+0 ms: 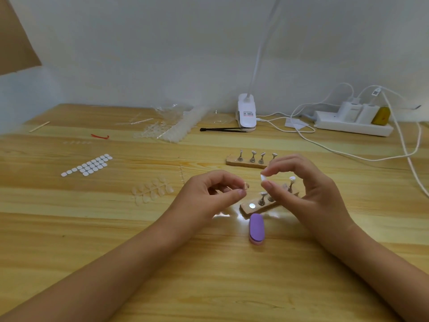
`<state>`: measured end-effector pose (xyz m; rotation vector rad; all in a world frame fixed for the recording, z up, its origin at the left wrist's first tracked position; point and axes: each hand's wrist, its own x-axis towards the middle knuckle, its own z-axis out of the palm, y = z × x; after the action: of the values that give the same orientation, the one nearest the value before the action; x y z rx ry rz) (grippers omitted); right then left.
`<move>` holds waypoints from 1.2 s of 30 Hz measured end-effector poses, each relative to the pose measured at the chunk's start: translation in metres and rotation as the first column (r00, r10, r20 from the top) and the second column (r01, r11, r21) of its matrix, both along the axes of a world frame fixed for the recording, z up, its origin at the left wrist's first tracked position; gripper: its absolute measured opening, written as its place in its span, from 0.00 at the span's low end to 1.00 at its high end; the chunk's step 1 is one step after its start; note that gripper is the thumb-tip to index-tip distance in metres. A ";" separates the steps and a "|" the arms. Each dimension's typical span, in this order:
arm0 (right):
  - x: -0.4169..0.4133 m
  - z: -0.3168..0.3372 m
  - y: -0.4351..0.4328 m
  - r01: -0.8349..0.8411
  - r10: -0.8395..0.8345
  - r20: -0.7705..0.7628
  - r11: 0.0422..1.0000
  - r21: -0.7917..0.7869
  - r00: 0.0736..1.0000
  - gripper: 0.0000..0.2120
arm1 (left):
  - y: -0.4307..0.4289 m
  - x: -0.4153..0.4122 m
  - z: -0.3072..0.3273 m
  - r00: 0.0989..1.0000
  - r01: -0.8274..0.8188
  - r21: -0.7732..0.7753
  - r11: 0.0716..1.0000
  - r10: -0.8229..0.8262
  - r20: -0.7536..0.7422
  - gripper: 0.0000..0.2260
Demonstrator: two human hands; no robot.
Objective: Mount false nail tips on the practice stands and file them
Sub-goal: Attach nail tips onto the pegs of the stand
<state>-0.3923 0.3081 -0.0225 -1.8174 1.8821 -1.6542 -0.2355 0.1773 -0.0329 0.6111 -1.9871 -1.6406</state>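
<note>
head view: the task looks early, by my judgement. the left hand (216, 189) pinches one clear nail tip (246, 185) between thumb and forefinger. the right hand (308, 189) pinches a small white piece (263, 177); whether it is a sticky pad or a peg's head i cannot tell. the hands are close but apart, both above the near stand (246, 209). no peg shows a mounted tip that i can make out, so mounting is barely begun and filing not started: the one purple file (256, 228) lies flat at 6 o'clock of the near stand

counted: two wooden stands. the far stand (232, 161), at 12 o'clock of the hands, shows four pegs. the near one shows three pegs and one bare metal disc (251, 206). one sprue of clear tips (152, 190) lies at 9 o'clock of the left hand, and one sheet of white pads (88, 166) at 10 o'clock, its pads too small to count surely
</note>
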 end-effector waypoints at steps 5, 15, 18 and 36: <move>0.010 -0.003 -0.001 -0.088 0.089 0.018 0.996 -0.030 0.996 0.10 | 0.011 0.003 -0.001 0.993 0.089 0.002 0.996 -0.088 -0.076 0.05; 0.014 0.001 0.003 -0.206 0.208 0.250 0.978 -0.034 0.946 0.09 | 0.013 0.003 0.002 0.987 0.064 0.068 0.996 -0.053 -0.149 0.09; 0.012 0.000 0.003 -0.185 0.185 0.224 0.983 -0.021 0.957 0.09 | 0.013 0.003 0.001 0.988 0.071 0.079 0.994 -0.059 -0.142 0.09; 0.009 -0.005 0.000 -0.173 0.172 0.084 0.985 -0.005 0.981 0.09 | 0.015 0.003 0.001 0.989 0.086 0.059 0.995 -0.078 -0.122 0.04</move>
<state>-0.3829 0.3085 -0.0279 -1.8208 1.6414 -1.6411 -0.2322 0.1919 -0.0314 0.4482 -1.9021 -1.7535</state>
